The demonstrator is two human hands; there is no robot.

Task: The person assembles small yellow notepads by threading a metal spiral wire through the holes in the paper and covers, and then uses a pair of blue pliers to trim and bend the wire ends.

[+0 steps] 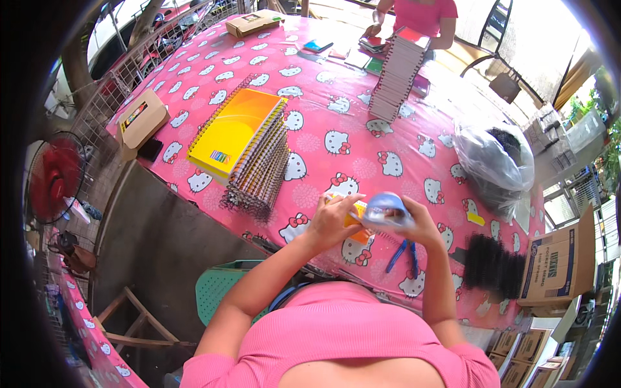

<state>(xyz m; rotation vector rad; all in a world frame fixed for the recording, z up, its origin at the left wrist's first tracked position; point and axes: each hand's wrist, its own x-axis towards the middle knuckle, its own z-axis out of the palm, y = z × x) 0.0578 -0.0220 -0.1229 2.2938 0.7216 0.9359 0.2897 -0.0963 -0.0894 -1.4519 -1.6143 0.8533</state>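
Note:
My left hand (332,221) pinches a small yellow-orange notebook (360,234) near the table's front edge. Closed around a rounded blue-grey object (387,211) is my right hand (419,223); motion blurs that object, so its kind is unclear. It sits right against the notebook's upper right side. Blue-handled pliers (403,255) lie on the tablecloth just below my right hand. To the left of my hands rises a tall stack of spiral notebooks (240,132) with yellow-orange covers.
Black spiral coils (495,268) lie at the right beside an open cardboard box (557,262). A plastic bag (498,165) holds something dark. Across the pink table (310,139), a person (427,13) sits behind another notebook stack (398,74). Cardboard boxes (143,123) line the left edge.

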